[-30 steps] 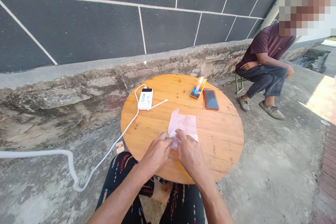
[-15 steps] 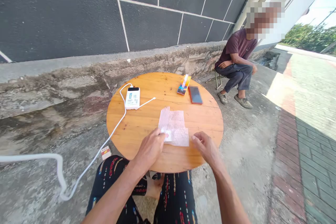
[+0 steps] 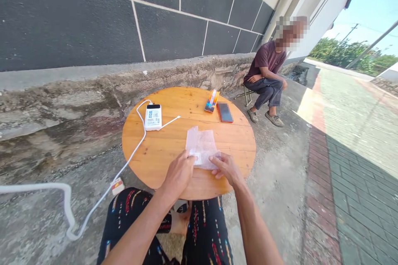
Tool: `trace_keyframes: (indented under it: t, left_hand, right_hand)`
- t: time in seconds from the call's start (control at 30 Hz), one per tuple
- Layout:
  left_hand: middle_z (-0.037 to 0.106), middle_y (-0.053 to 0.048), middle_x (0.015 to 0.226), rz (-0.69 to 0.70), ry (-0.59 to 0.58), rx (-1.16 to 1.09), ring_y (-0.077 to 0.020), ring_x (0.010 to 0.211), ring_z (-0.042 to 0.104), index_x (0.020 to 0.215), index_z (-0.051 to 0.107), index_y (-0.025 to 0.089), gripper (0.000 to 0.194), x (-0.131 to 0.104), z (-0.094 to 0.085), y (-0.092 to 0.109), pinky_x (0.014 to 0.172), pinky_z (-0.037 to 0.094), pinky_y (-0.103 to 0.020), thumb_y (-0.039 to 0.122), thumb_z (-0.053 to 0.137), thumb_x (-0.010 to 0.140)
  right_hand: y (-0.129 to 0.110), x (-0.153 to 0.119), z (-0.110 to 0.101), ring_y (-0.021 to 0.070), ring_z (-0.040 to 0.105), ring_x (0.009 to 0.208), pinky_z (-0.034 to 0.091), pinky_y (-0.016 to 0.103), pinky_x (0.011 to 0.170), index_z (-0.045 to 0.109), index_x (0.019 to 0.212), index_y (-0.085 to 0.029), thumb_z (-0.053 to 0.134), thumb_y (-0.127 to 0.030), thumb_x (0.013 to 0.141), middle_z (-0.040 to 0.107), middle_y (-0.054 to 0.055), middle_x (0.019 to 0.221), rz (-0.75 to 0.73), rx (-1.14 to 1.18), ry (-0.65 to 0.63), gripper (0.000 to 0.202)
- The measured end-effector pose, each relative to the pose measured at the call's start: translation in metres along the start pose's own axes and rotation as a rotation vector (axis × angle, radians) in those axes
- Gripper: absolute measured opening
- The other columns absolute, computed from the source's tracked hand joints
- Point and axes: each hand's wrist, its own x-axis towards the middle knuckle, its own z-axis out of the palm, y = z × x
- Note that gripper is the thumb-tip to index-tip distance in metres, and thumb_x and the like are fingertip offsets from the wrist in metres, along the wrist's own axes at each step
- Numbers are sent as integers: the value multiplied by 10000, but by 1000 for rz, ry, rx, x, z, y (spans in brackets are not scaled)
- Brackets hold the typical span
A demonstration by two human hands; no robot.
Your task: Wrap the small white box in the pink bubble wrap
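The left hand pinches the near edge of the bubble wrap sheet, which lies flat on the round wooden counter, just beside the right hand, whose loosely spread fingertips press its near right corner.

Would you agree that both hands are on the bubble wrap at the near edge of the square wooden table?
Not quite: the table is round, not square, as the head view shows. Both the left hand and the right hand are on the bubble wrap near its near edge.
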Motion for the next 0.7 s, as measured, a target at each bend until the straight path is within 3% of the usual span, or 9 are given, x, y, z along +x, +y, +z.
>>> trace_keyframes:
  t: [0.2, 0.47, 0.7]
  left_hand:
    - [565, -42, 846, 1, 0, 24, -164, 752, 557, 826, 615, 198, 253, -2, 0, 0, 629, 384, -255, 163, 378, 909]
    - [572, -49, 883, -4, 7, 61, -183, 823, 572, 852, 605, 198, 243, -1, 4, -1, 654, 403, -269, 156, 371, 901]
    - [565, -61, 914, -10, -4, 63, -186, 836, 565, 857, 609, 196, 255, 0, 8, -1, 687, 412, -278, 156, 361, 901]
  right_hand:
    - [1, 10, 10, 107, 505, 492, 329, 197, 468, 528, 589, -177, 538, -413, 782, 533, -26, 518, -141, -444, 210, 306]
    - [-8, 8, 32, 111, 419, 521, 217, 225, 502, 522, 617, -183, 561, -255, 717, 520, -10, 562, -112, -634, 383, 130]
    - [-10, 14, 43, 110, 424, 520, 230, 218, 501, 521, 644, -178, 546, -207, 724, 542, 0, 581, -139, -697, 416, 89]
